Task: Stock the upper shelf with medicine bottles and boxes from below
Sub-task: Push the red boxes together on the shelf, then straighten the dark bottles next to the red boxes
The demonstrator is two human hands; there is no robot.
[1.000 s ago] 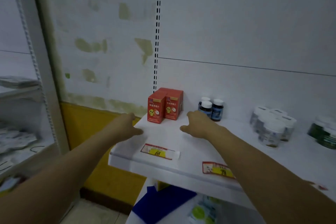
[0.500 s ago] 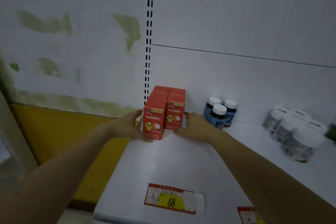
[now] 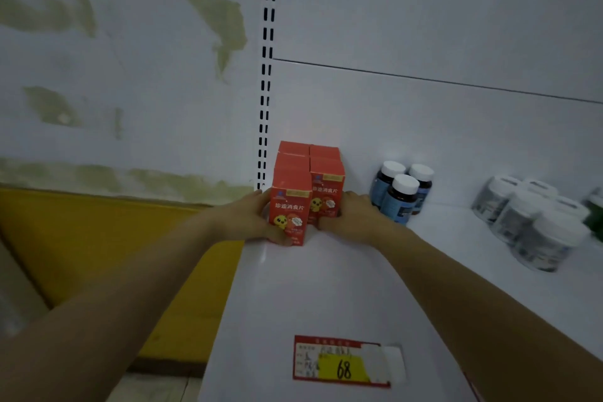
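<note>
Red medicine boxes (image 3: 293, 161) packed into shelf (image 3: 326, 287) corner; left grip (image 3: 248, 219) clasps front box (image 3: 290, 206), right grip (image 3: 352, 215) clasps neighbouring box (image 3: 328, 189), squeezing rows flush, likely saving room.

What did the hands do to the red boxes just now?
The left hand slid forward over the shelf and now grips the front-left red box, thumb on its face. The right hand slid up too and holds the front-right red box by its side. The dark bottles, white jars and price tag stayed put.
</note>
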